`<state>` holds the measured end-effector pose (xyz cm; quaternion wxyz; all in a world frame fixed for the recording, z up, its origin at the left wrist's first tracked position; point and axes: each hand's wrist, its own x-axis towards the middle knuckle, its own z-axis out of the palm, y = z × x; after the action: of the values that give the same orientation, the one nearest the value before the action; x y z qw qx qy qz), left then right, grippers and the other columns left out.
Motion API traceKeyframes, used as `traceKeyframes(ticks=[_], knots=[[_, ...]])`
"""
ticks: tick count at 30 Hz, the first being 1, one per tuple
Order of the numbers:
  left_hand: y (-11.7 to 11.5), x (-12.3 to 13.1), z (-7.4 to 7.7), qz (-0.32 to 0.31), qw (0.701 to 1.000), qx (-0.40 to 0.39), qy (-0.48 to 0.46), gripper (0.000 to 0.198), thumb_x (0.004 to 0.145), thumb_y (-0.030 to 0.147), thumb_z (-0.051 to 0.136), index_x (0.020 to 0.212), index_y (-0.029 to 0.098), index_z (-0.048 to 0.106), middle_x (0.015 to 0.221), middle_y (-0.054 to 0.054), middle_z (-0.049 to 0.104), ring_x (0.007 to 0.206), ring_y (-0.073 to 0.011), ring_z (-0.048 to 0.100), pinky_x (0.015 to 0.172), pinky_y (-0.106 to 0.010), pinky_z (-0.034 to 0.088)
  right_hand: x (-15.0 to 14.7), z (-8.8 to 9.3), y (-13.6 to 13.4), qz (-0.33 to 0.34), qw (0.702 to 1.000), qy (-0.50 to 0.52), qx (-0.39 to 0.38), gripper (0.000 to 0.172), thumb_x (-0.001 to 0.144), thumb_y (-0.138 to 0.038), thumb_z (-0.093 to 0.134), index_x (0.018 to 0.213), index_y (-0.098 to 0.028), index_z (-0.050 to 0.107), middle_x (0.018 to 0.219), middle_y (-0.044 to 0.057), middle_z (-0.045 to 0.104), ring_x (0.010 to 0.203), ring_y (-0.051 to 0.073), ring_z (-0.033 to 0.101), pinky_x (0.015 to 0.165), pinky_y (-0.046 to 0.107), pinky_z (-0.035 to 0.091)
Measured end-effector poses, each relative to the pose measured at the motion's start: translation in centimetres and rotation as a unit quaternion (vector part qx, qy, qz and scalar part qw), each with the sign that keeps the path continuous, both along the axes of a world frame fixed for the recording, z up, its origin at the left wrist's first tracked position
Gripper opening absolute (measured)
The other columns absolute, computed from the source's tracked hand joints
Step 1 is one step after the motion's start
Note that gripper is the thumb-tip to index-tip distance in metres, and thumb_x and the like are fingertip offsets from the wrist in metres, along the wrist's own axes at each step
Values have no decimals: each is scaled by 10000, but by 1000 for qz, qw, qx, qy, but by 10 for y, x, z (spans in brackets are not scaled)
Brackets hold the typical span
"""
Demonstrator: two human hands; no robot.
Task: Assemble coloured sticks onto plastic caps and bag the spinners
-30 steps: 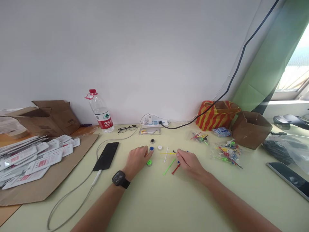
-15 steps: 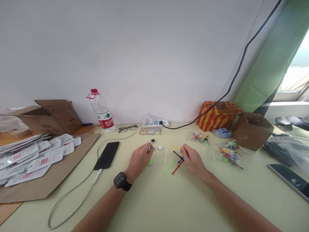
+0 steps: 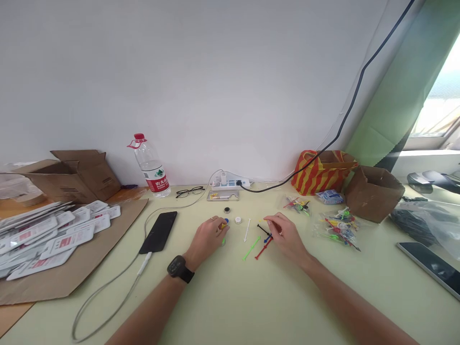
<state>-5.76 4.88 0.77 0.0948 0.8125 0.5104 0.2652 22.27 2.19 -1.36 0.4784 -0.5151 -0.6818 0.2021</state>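
Observation:
My left hand point(image 3: 207, 235), with a black watch on the wrist, is closed, its fingertips pinching a small yellow piece point(image 3: 224, 225). A blue round piece point(image 3: 226, 221) lies just beyond those fingers; a green round piece point(image 3: 223, 242) is partly hidden below them. My right hand point(image 3: 285, 235) is closed, thumb and forefinger at a yellow arrow point(image 3: 265, 220), mostly hidden by the fingers. Beside it lie double-ended plastic arrows: black point(image 3: 263, 229), blue point(image 3: 268, 237), red point(image 3: 263, 249), green point(image 3: 251, 248) and white point(image 3: 247, 230). White point(image 3: 237, 220) and black point(image 3: 226, 210) round pieces rest between the hands.
Bags of coloured plastic parts point(image 3: 338, 227) lie right, near a brown box point(image 3: 375, 194) and a striped bag point(image 3: 318, 177). A phone point(image 3: 158, 232) on a cable, a water bottle point(image 3: 154, 175) and glasses point(image 3: 190, 192) are left. A power strip point(image 3: 230, 182) stands against the wall.
The yellow arrow, earlier stretching left from my right hand, is now mostly covered by its fingers. Yellow now shows at my left fingertips, and the blue round piece lies beyond them.

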Motion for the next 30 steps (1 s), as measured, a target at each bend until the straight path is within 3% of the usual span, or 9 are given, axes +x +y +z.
traceKeyframes(ticks=[6, 9, 13, 15, 17, 20, 24, 27, 30], knots=[[-13, 15, -1, -123, 989, 26, -80, 234, 1039, 267, 459, 1092, 261, 687, 1149, -63, 672, 983, -185, 678, 880, -328, 545, 2, 3, 4, 2, 994, 97, -56, 427, 943, -582, 532, 1004, -210, 734, 928, 91, 679, 683, 199, 563, 599, 334, 475], [-22, 25, -6, -155, 983, 33, -94, 131, 992, 289, 576, 1038, 253, 694, 1218, -71, 662, 1121, -210, 659, 990, -350, 538, 1, 6, 4, 8, 983, 150, -102, 423, 903, -586, 586, 1020, -205, 727, 770, 41, 635, 653, 187, 544, 557, 301, 443], [-29, 36, -14, -193, 976, -25, -101, 144, 982, 284, 593, 876, 233, 677, 1095, -57, 689, 953, -184, 691, 887, -343, 589, -2, 10, 2, 31, 971, 205, -117, 399, 858, -571, 644, 994, -205, 726, 711, 5, 586, 635, 169, 538, 546, 283, 426], [-29, 39, -17, -188, 971, -54, -135, 72, 963, 274, 620, 965, 236, 682, 1048, -51, 701, 918, -184, 700, 869, -354, 608, -4, 12, 0, 50, 965, 225, -125, 392, 846, -570, 665, 986, -208, 716, 776, 15, 621, 629, 155, 537, 550, 281, 430], [-27, 41, -18, -162, 962, -80, -206, 169, 920, 304, 691, 1072, 231, 684, 1104, -65, 709, 951, -199, 717, 889, -376, 627, -7, 14, -3, 72, 959, 238, -134, 392, 853, -574, 673, 998, -210, 695, 837, 28, 657, 625, 146, 543, 572, 287, 455], [-24, 43, -17, -118, 931, -143, -316, 280, 856, 381, 776, 1057, 198, 708, 1167, -98, 722, 985, -229, 739, 920, -407, 634, -10, 17, -7, 124, 957, 222, -142, 374, 902, -569, 641, 1020, -214, 657, 920, 47, 698, 621, 141, 559, 618, 305, 493], [-23, 46, -13, -118, 885, -221, -393, 344, 818, 401, 822, 1054, 176, 710, 995, -90, 770, 968, -250, 748, 909, -408, 627, -15, 17, -14, 197, 963, 133, -127, 272, 975, -480, 581, 993, -216, 645, 874, 29, 681, 654, 144, 558, 628, 287, 472], [-26, 48, -11, -131, 871, -233, -412, 372, 814, 379, 833, 1114, 184, 732, 996, -86, 783, 987, -250, 745, 928, -402, 617, -17, 15, -17, 202, 973, 53, -95, 200, 1003, -379, 547, 972, -224, 669, 814, 7, 648, 672, 146, 545, 582, 257, 415], [-30, 49, -10, -148, 871, -246, -399, 315, 807, 361, 840, 1052, 175, 770, 1055, -99, 788, 1036, -268, 739, 972, -411, 603, -16, 11, -17, 186, 980, 4, -68, 179, 1011, -316, 525, 971, -234, 679, 813, 3, 653, 663, 146, 546, 556, 252, 387]])
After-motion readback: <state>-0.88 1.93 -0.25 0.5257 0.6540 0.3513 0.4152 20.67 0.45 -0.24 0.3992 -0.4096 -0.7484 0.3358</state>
